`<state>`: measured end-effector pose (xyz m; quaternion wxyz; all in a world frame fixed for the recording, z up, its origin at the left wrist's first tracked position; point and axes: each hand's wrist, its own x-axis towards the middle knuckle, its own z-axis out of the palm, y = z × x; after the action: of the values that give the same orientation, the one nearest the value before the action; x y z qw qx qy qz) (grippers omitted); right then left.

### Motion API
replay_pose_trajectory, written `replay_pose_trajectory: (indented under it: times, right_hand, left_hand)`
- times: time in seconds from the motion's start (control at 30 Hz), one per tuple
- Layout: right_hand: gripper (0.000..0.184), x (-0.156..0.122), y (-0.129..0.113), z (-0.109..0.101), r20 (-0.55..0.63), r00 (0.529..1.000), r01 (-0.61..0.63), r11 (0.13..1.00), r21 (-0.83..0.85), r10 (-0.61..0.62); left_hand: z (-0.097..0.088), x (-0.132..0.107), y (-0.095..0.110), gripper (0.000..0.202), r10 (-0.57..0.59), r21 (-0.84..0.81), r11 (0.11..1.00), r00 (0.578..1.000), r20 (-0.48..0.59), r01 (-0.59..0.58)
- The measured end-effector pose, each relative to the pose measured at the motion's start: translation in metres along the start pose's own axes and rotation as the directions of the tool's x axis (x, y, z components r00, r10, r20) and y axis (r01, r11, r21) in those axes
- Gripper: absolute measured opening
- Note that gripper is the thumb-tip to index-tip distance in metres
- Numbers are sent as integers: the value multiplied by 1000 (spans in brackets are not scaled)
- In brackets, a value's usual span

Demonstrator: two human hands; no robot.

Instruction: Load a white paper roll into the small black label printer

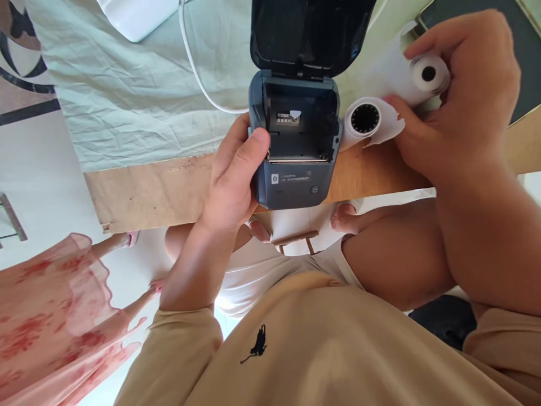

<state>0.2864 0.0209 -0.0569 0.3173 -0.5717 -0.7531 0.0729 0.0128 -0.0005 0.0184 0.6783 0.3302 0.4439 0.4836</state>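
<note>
My left hand (232, 175) is closed around the left side of a dark blue label printer (291, 185), thumb on its edge. The printer's black lid (310, 36) stands raised, and its paper bay (302, 132) has no roll in it. On the right, my right hand (469, 96) has its fingers curled around a white paper roll (442, 73) with a small dark core hole. Just below and left, a second white paper roll (350, 125) with a wide, black ribbed core lies against the printer's right side. Its loose paper end reaches my right thumb.
A pale green cloth (139, 113) covers the wooden table (147, 194). A white cable (192, 62) runs behind the printer, near a white object (137, 17). A dark flat device (524, 62) lies at the right. A person in a pink floral dress (51, 321) stands at the left.
</note>
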Motion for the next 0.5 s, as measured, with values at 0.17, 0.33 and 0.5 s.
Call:
replay_pose_trajectory:
  times: [0.17, 0.33, 0.5]
  right_hand:
    - [77, -1, 3, 2, -48, 998, -27, 997, 66, 30]
    - [64, 0, 1, 0, 9, 999, -31, 1000, 1, 31]
    - [79, -3, -10, -2, 25, 999, -31, 989, 146, 28]
  left_hand:
    - [-17, -7, -22, 61, 9, -7, 1000, 1000, -14, -9]
    - [-45, -13, -52, 63, 93, -49, 995, 995, 42, -91]
    - [-52, -12, -58, 70, 169, -75, 984, 983, 70, -163]
